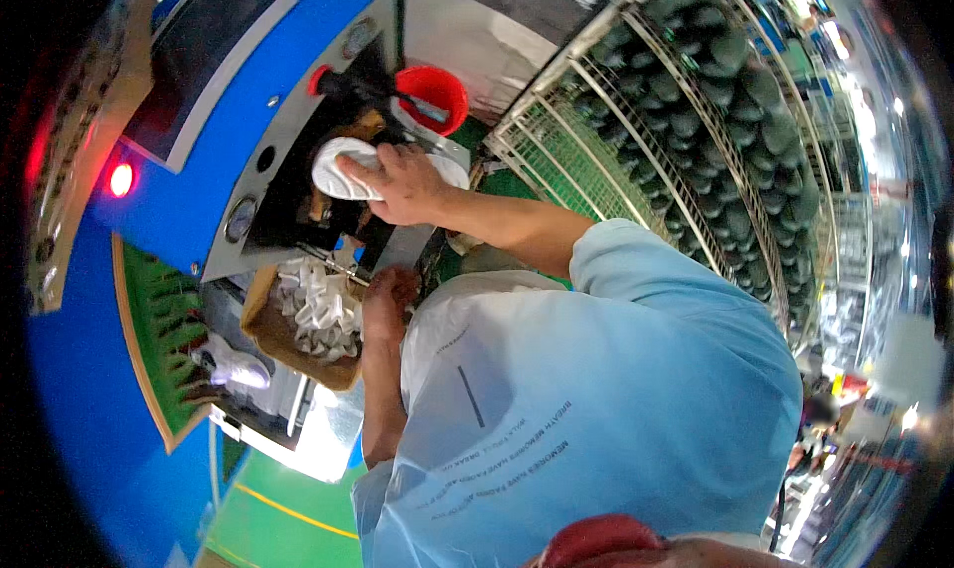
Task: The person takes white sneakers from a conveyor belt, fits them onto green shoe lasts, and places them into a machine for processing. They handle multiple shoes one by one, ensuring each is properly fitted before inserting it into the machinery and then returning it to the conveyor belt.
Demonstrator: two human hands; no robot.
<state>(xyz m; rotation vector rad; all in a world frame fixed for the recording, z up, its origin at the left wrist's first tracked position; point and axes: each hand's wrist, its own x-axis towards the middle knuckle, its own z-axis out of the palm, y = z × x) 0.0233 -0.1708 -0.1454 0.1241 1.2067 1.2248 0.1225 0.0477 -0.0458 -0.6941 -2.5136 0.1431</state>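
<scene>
My right hand [405, 182] is closed around a white shoe [336, 174] with a ridged sole, its fingers spread over the top. The shoe is held above the dark work opening of a blue and grey machine [224, 215]. Lower down, my left hand [390, 295] has its fingers curled near the machine's front edge. A thin metal rod [338, 266] runs up to those fingers; whether they grip it is hidden. Just beside the left hand sits a brown box [260, 315] heaped with white curled pieces [320, 308].
Beyond the right hand stands a red bucket [452, 96]. A wire rack [596, 161] full of dark, rounded shoe-shaped pieces [696, 101] rises on the right. A white shoe [238, 364] lies left of the box. A red light [121, 179] glows on the machine near its dark screen [214, 51].
</scene>
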